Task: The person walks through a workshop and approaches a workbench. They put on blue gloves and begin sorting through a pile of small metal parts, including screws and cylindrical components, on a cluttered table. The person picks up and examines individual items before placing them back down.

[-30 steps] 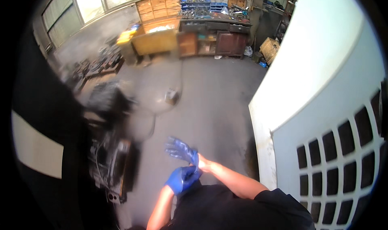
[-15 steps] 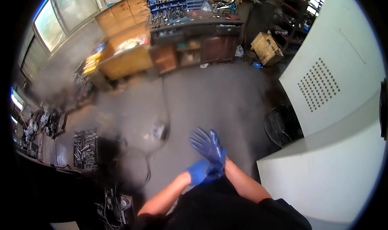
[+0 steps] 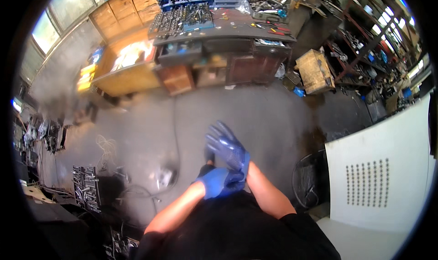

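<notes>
Head view: the right hand (image 3: 226, 143) is holding its fingers spread and released, pointing away from the body, while the left hand (image 3: 218, 183) is grasping the cuff (image 3: 247, 163) of the right glove (image 3: 232, 153) at the wrist. Compared with half a second ago, the hands are keeping this hold, but the view is swinging rightward, bringing more of the metal-laden rack (image 3: 355, 63) into sight. The right glove is covering the hand up to the wrist, its dark blue coating shining; the left glove (image 3: 211, 181) is showing a brighter, matte blue. Below, the grey floor (image 3: 260, 123) is spreading out toward a tool-strewn workbench (image 3: 230, 31), with a yellowish wooden chest (image 3: 130, 79) standing open at its left and a worn wooden box (image 3: 314, 72) sitting to its right. A pale perforated panel (image 3: 336, 173) is standing at lower right.
</notes>
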{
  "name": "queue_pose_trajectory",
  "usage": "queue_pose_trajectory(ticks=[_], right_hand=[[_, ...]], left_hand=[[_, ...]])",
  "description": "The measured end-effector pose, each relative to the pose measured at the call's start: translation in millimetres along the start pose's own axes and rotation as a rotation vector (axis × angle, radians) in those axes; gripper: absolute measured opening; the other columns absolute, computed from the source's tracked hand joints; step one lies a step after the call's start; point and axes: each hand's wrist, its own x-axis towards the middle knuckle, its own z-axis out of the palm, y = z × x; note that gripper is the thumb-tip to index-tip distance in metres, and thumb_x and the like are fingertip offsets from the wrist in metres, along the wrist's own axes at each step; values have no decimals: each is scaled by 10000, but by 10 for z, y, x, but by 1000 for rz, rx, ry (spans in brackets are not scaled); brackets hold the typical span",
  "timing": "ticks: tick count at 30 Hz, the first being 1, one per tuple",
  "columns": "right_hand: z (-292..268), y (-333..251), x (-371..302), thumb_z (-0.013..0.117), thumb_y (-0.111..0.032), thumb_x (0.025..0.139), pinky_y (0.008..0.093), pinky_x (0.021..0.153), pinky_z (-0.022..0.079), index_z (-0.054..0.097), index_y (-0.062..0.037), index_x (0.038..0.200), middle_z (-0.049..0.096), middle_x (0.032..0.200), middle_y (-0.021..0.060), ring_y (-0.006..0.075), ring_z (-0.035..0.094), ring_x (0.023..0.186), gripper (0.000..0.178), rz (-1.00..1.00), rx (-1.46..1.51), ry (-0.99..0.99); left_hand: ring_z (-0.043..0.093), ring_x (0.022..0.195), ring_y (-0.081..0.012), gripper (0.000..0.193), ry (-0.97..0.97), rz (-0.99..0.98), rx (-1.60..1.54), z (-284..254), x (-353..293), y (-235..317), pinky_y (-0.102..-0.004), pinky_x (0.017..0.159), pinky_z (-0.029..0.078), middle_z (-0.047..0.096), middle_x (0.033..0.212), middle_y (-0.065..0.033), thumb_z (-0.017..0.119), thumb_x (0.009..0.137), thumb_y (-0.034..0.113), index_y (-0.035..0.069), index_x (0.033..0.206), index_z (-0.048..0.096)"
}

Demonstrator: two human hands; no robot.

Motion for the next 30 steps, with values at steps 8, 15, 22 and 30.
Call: queue_pose_trajectory(ticks=[8, 15, 22, 30], right_hand=[[-997, -1314, 1970, 442, -549, 1081, 426, 1152, 411, 493, -2, 1486, 588, 1442, 184, 300, 571, 1321, 683, 0, -13, 332], [-1521, -2275, 3266, 500, -557, 1061, 382, 1127, 403, 530, -24, 1461, 631, 1395, 144, 247, 579, 1299, 667, -95, -212, 514], [-2679, -2811, 4306, 633, -332, 1039, 367, 1050, 481, 644, -5, 1334, 723, 1231, 99, 211, 669, 1141, 441, -117, -538, 660], [-3001, -3379, 5702, 716, -170, 967, 325, 859, 535, 712, 0, 1189, 746, 1067, 79, 169, 681, 938, 279, -131, -822, 596]], left_hand=[[720, 896, -304, 218, -217, -27, -79, -1749, 1920, -839, -406, 822, 548, 741, 999, -176, 704, 927, 193, 37, 1078, 720], [725, 990, -320, 294, -160, 80, -83, -3029, 3219, -1455, -402, 889, 560, 746, 1105, -183, 694, 945, 217, 54, 1187, 734], [724, 983, -316, 263, 149, -329, -154, -3772, 3911, -2173, -385, 866, 557, 739, 1124, -179, 671, 944, 153, 65, 1185, 728], [743, 1002, -259, 257, 415, -624, -190, -4253, 4566, -2832, -352, 862, 572, 761, 1121, -156, 689, 933, 99, 29, 1176, 731]])
